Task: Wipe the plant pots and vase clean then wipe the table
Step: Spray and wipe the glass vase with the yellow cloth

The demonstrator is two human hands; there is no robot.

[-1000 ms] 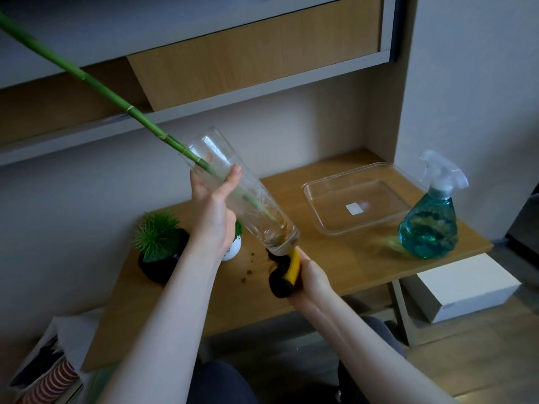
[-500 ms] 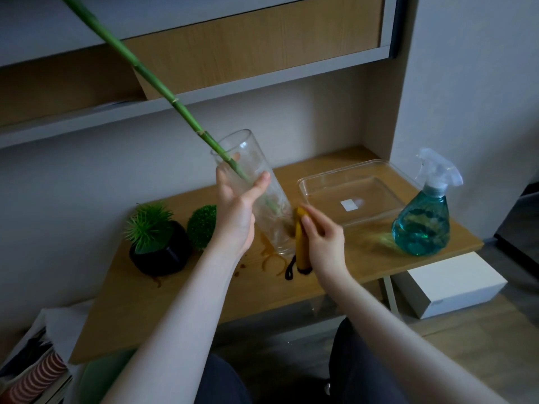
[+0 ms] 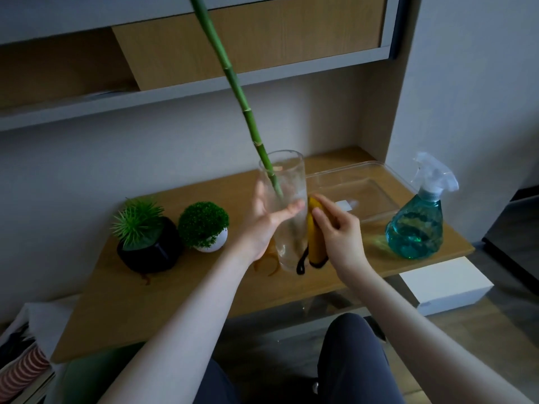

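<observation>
Vase point(image 3: 287, 211): clear glass cylinder, left hand point(image 3: 264, 220) fingers gripping | right hand point(image 3: 335, 228) fingers pressing yellow cloth point(image 3: 315, 237)

Left hand point(image 3: 264, 225) gripping glass vase point(image 3: 287, 211), right hand point(image 3: 339, 231) pressing yellow cloth point(image 3: 315, 234) against it

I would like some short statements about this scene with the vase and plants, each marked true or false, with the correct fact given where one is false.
1. The left hand grips the glass vase. True.
2. The right hand holds the spray bottle. False: it presses a yellow cloth against the vase; the bottle stands untouched on the table.
3. A green stalk stands in the vase. True.
4. The clear tray holds the two small plants. False: the black pot and the white pot stand on the table left of the vase.
5. Brownish stains mark the table by the vase's base. True.
</observation>
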